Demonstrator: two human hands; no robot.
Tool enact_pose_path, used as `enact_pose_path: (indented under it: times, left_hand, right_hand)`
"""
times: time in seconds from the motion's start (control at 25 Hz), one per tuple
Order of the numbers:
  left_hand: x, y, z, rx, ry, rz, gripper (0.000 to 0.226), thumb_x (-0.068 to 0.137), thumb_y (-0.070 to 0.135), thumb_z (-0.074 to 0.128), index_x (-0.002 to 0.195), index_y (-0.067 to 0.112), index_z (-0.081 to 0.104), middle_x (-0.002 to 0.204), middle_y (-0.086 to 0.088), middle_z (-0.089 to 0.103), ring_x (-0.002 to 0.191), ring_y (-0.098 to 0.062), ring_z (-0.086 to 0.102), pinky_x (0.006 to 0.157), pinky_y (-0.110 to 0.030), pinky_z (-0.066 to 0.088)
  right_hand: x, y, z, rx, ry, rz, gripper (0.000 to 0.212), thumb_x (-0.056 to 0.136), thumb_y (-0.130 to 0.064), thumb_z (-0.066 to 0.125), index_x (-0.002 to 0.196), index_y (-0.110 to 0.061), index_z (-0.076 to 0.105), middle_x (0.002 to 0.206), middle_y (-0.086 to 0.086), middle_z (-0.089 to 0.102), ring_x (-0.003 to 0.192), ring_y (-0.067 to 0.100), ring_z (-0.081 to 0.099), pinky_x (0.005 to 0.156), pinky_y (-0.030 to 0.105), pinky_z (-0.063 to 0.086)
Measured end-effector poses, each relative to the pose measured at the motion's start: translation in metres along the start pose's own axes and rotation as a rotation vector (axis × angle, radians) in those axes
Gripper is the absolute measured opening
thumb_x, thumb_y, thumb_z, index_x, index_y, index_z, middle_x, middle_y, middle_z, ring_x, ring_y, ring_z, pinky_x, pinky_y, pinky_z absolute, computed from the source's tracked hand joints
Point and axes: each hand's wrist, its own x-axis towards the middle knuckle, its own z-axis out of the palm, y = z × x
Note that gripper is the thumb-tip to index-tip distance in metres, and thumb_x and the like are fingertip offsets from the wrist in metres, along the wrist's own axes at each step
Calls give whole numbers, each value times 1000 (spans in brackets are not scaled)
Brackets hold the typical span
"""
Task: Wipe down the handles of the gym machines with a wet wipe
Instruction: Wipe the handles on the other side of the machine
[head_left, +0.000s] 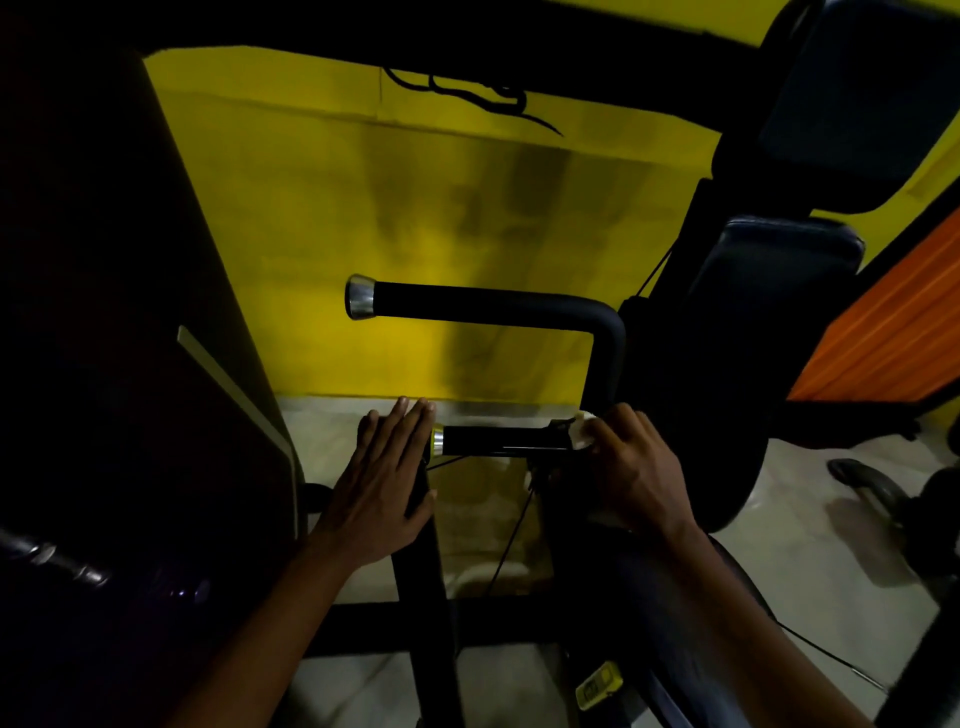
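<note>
Right hand (631, 467) has its grip wrapped around a white wet wipe (583, 429), fingers curled over it and pressing it onto the inner end of the lower handle (498, 439), right where that black bar meets the machine's upright. Only a bit of the wipe pokes out past the fingertips, so I can't tell how much of it is bunched underneath.

Left hand (382, 486) isn't gripping anything (fingers straight and together, palm flat), sitting at the other end of that same handle just beside its shiny metal end cap (438, 439). It seems to rest against a dark frame post (426, 571) running down below it, though it's too dim to say for sure that it's touching.

Counting stuff: two hands, one wipe, two handles. The second one, the upper handle (483, 301), is above and beyond the wiping grip, a black padded bar with its own silver cap (360, 296) on the left end, curving down on the right toward the spot being wiped. Neither hand touches it.

Off to the right of the gripping hand are two dark pads, the back pad (862, 104) higher up and the seat pad (784, 260) under it. Behind everything is a yellow wall (415, 208), with pale floor (810, 519) below. Lighting is pretty bad, left side is basically black.
</note>
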Motion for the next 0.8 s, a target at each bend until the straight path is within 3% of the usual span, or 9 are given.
enact_pose_path:
  times: [0.16, 0.32, 0.52, 0.68, 0.8]
  left_hand:
    - [-4, -4, 2, 51, 19, -15, 81, 89, 48, 42, 150, 4, 13, 159, -11, 10, 147, -27, 6, 119, -46, 4]
    - [-8, -6, 2, 65, 20, -41, 83, 89, 53, 40, 151, 6, 10, 159, -10, 7, 147, -27, 4, 119, -47, 2]
    - [-7, -6, 2, 81, 20, -46, 83, 89, 54, 38, 151, 5, 10, 159, -10, 8, 147, -27, 5, 119, -45, -1]
    - [-8, -6, 2, 87, 20, -41, 83, 89, 54, 38, 151, 5, 11, 159, -10, 10, 147, -27, 6, 119, -46, -2]
    - [-8, -6, 1, 90, 23, -41, 82, 89, 53, 39, 151, 6, 11, 159, -10, 11, 147, -27, 6, 119, -45, -1]
  right_hand:
    - [14, 6, -6, 48, 112, 97, 31, 70, -9, 76, 96, -4, 59, 89, 14, 53, 72, 28, 52, 48, 29, 42]
    - [5, 5, 2, 25, 67, -1, 41, 71, -10, 75, 108, -5, 57, 96, 15, 55, 77, 28, 55, 50, 29, 47]
    - [24, 15, -7, 92, 183, 92, 26, 77, -7, 69, 101, -4, 58, 91, 15, 53, 71, 26, 51, 51, 33, 48]
    - [18, 13, 0, 75, 118, 31, 36, 74, -6, 73, 107, -4, 60, 96, 15, 56, 77, 27, 55, 54, 35, 52]
    - [25, 19, -8, 131, 158, 66, 23, 80, -9, 65, 102, -3, 61, 93, 14, 55, 75, 26, 55, 55, 36, 52]
